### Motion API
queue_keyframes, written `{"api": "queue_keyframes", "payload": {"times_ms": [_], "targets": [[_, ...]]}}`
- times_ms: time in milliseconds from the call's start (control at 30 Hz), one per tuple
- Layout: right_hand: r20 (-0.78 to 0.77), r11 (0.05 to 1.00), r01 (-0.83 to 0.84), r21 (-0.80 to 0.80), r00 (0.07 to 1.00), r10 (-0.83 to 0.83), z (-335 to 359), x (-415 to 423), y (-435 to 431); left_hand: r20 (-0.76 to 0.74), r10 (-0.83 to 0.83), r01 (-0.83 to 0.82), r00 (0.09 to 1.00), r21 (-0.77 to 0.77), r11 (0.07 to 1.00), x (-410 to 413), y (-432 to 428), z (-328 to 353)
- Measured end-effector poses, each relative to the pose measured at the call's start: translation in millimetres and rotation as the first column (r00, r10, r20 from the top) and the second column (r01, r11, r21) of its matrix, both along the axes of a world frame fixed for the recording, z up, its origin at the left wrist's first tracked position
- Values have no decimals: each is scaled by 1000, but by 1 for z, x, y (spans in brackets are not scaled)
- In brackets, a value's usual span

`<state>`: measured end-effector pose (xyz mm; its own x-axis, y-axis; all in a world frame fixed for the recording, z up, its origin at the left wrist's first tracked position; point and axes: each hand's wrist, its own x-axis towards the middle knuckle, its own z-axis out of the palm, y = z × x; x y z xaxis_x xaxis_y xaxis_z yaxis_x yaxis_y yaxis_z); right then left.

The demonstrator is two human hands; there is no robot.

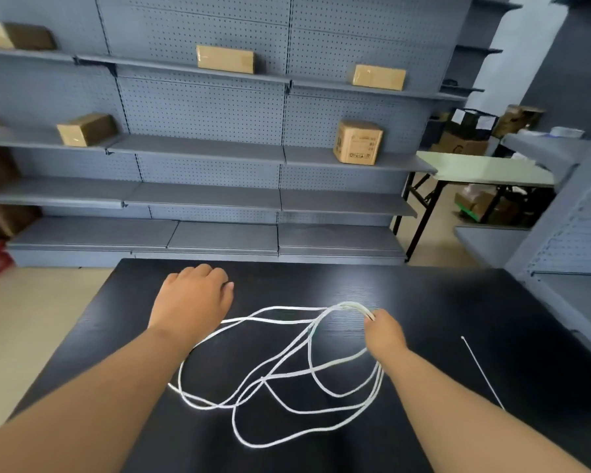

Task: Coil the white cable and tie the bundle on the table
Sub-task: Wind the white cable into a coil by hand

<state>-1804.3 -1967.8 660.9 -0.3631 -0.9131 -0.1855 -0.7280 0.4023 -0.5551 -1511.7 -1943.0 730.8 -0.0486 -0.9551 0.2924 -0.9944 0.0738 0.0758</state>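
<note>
A white cable [289, 380] lies in several loose loops on the black table [440, 302]. My right hand [384, 331] pinches a bunch of its strands at the far right of the loops, where they gather into one arc. Back up and fingers curled, my left hand [193, 298] rests near the table's far left edge. One strand runs under its wrist; whether the fingers hold anything is hidden. A thin white tie [481, 372] lies straight on the table, right of my right forearm.
Grey pegboard shelves [202, 151] with a few cardboard boxes [357, 141] stand behind the table. A light folding table [481, 169] stands at the back right, and another grey shelf unit [570, 285] lines the right side.
</note>
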Motion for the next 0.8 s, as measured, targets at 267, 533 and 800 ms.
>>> {"api": "queue_keyframes", "payload": {"times_ms": [267,533,800], "targets": [[-51,990,-34,138,998,41,-35,-48,-6,7,15,-15,1000,58,998,-43,-13,-22],[-66,976,-118,185,989,132,-48,-63,-14,5,27,-27,1000,102,994,-71,-20,-40],[-112,967,-240,80,962,248,-44,-57,-20,-5,12,-11,1000,110,994,-82,-25,-46]]}}
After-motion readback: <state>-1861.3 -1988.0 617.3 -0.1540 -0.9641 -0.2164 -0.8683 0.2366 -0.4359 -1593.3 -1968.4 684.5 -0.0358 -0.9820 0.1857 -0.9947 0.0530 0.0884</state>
